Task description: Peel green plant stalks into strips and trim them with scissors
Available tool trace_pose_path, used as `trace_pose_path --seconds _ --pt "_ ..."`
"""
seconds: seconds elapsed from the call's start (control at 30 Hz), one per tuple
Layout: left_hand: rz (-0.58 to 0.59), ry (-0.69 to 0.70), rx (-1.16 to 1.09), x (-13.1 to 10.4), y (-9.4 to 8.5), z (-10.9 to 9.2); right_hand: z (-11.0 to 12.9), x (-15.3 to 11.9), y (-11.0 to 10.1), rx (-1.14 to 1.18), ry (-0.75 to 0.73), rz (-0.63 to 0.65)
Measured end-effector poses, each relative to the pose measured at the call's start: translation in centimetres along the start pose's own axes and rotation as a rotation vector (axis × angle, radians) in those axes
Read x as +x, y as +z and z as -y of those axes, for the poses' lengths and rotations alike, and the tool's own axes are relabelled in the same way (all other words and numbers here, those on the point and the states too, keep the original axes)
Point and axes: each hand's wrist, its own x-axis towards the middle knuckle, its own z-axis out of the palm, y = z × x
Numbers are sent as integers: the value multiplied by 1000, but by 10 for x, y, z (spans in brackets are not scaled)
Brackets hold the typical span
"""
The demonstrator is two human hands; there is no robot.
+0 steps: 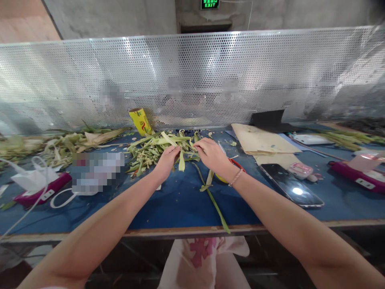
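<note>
One pale green leaf strip (181,162) is pinched in the left hand (167,162), right by a messy pile of plant strips (142,150) on the blue tabletop (186,210). The right hand (212,154) is close but apart from the left, fingertips bunched, can't tell if they've got anything.

We find the green illuminated exit sign (209,4) cropped above and the right-hand magenta power strip (362,179) by the right edge. Pixelation masks the pale object (99,178) at left; shapes behind the silver perforated metal screen (90,72) blur. The left hand (167,161) covers part of the pale green leaf strip (181,163); at the right hand's (214,155) fingertips, details are too small for us to tell.
</note>
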Motion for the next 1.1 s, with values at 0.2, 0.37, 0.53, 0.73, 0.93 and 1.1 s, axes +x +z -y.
trace_pose_path --seconds 0.2,0.37,0.53,0.73,0.93,1.1 --pt "169 215 367 -8 2 -2 11 2 -5 250 76 25" --pt "264 291 395 -15 7 -6 19 -1 -5 449 52 164" --pt "328 286 217 -17 10 -6 25 -2 -6 393 -31 203" --pt "346 211 153 -13 8 -4 25 -1 -7 407 -20 78" --pt "363 77 -109 -14 4 -8 22 0 -8 672 145 12" --pt "350 -30 -318 -16 3 -14 20 1 -9 617 160 -40"
